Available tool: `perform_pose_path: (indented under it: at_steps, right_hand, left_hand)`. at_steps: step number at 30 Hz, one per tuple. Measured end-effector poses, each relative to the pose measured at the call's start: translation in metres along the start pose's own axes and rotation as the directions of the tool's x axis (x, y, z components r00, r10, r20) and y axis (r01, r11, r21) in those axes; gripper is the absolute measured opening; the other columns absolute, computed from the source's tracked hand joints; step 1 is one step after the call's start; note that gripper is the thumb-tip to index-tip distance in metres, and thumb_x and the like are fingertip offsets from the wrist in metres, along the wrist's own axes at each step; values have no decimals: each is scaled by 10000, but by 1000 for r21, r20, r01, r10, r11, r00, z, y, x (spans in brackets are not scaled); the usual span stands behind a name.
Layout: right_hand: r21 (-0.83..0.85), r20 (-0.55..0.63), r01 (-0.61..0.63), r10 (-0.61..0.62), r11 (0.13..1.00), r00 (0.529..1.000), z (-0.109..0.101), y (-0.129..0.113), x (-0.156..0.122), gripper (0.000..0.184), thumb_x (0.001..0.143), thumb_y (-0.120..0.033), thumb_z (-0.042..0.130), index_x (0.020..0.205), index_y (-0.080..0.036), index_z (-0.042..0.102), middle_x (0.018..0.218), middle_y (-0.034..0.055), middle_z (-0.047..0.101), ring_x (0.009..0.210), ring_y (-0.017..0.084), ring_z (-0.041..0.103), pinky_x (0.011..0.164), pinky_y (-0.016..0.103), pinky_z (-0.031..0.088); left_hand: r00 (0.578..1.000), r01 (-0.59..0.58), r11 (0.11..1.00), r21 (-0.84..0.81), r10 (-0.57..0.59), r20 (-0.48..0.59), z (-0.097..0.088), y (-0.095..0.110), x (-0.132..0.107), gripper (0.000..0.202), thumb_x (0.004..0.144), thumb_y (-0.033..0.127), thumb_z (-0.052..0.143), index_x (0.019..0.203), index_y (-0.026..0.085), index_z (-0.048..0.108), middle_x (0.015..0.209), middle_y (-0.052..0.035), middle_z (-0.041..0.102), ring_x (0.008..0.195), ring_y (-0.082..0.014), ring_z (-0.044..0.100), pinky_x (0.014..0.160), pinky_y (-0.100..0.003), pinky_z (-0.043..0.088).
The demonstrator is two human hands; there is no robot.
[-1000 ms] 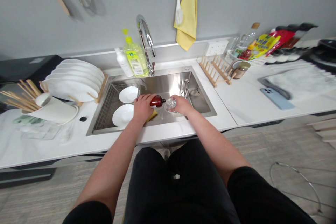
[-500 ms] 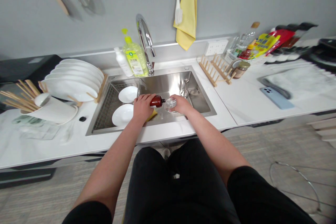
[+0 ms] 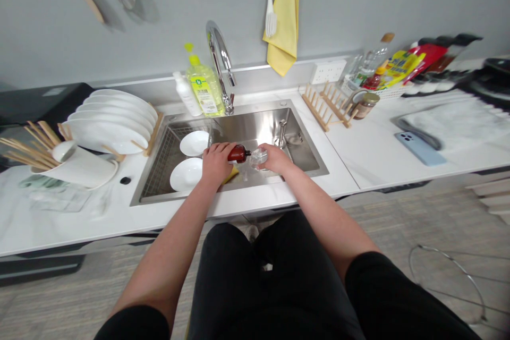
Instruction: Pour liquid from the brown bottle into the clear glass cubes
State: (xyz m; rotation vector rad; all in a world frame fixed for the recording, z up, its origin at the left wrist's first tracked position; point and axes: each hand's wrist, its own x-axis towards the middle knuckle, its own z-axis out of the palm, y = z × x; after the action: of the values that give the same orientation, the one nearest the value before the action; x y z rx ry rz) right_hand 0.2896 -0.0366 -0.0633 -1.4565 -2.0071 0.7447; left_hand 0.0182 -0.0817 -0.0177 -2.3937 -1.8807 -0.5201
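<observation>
Over the steel sink (image 3: 303,156), my left hand (image 3: 215,162) is closed around a small brown bottle (image 3: 238,153) lying sideways, its neck pointing right. A yellow sponge (image 3: 232,173) peeks out under that hand. My right hand (image 3: 274,158) is closed on a clear glass (image 3: 258,157) held at the bottle's mouth. Two white bowls (image 3: 194,143) (image 3: 186,173) rest on the wire rack in the sink's left half.
A chrome faucet (image 3: 218,53) rises behind the sink beside a yellow soap bottle (image 3: 204,86). White plates (image 3: 115,117) stand in a rack at left with chopsticks. A wooden rack (image 3: 327,104), jars and a phone (image 3: 420,147) lie on the right counter.
</observation>
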Motion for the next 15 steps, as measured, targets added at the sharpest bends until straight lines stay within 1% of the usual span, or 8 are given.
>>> perform_pose_path:
  at_steps: [5, 9, 15]
  right_hand:
    - [-7, 2, 4, -4, 1000, 1000, 0, 0, 0, 758, 646, -211, 1102, 1327, -259, 774, 1326, 71, 834, 1186, 307, 798, 1046, 414, 621]
    - [-19, 11, 0, 1, 1000, 1000, -1, -1, 0, 764, 647, -214, 1104, 1334, -259, 772, 1340, 78, 833, 1199, 311, 795, 1049, 417, 620]
    - [-26, 10, -1, 1, 1000, 1000, 0, -1, 0, 774, 642, -222, 1106, 1340, -255, 772, 1335, 73, 834, 1201, 304, 793, 1050, 402, 613]
  left_hand:
    - [1000, 14, 1000, 5, -14, 18, -2, 1, 0, 778, 868, 158, 709, 1629, 319, 669, 1641, -80, 717, 1504, -397, 587, 1225, -581, 440]
    - [1000, 9, 1000, 5, -9, 22, -3, 1, 0, 773, 873, 144, 693, 1627, 311, 673, 1633, -81, 724, 1496, -394, 595, 1215, -578, 445]
    - [1000, -6, 1000, 9, 6, 3, -1, 0, 0, 749, 882, 151, 681, 1617, 296, 680, 1630, -80, 727, 1484, -385, 607, 1202, -572, 450]
